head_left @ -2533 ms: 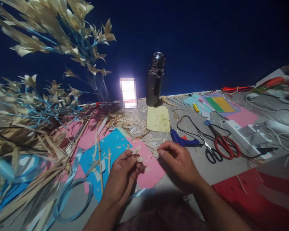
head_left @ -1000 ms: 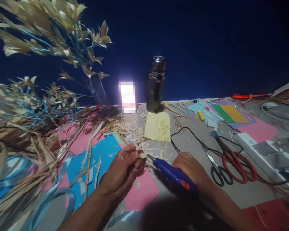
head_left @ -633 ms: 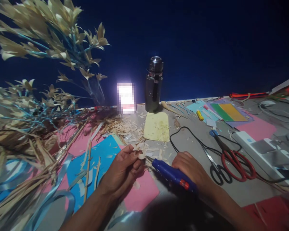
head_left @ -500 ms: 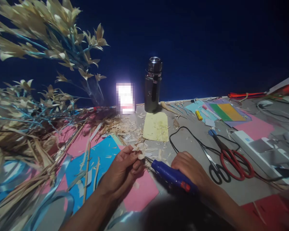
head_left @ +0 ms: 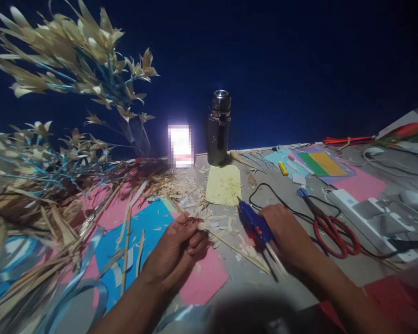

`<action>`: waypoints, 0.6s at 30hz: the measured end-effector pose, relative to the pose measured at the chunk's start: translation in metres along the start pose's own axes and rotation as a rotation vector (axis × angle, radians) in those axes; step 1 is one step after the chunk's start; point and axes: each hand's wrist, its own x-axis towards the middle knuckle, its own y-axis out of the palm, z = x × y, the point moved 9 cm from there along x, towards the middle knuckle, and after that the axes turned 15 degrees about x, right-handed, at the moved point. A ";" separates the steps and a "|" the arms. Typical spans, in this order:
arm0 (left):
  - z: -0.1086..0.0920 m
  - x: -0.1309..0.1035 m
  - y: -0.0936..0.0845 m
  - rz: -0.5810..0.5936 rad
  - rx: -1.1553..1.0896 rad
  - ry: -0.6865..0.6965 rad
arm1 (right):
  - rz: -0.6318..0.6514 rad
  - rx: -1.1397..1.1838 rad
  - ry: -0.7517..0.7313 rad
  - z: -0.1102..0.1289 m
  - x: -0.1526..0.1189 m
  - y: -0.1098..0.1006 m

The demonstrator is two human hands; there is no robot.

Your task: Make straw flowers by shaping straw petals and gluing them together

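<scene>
The pale piece is at the fingertips of your left hand, pinched between thumb and fingers above the pink paper. Your right hand is curled around the grip of the glue gun, fingertips hidden. Its nozzle points away from you, by the yellow sheet's corner; you cannot tell if they touch. Right of that, red-handled scissors lie on the counter. Behind the sheet stands a bottle.

Glue gun, five o'clock: deep blue, red spots. Scissors, four o'clock: red-handled. Packet, three: green, mustard bands. Sheet, six: plain pink. Flowers, ten: cream.
</scene>
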 end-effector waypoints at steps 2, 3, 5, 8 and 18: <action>0.000 0.000 0.000 -0.009 -0.003 0.007 | 0.016 -0.043 0.034 -0.013 0.005 0.000; 0.001 -0.001 0.001 -0.009 -0.005 0.010 | 0.041 -0.053 0.040 -0.018 0.007 0.001; 0.002 -0.001 0.001 -0.012 -0.014 0.015 | 0.082 -0.065 0.031 -0.022 0.009 0.000; 0.004 -0.001 0.001 -0.044 -0.027 0.016 | -0.005 -0.094 -0.014 -0.003 0.009 -0.015; 0.008 -0.008 0.000 -0.186 0.160 0.099 | -0.401 -0.046 -0.372 0.137 0.027 -0.026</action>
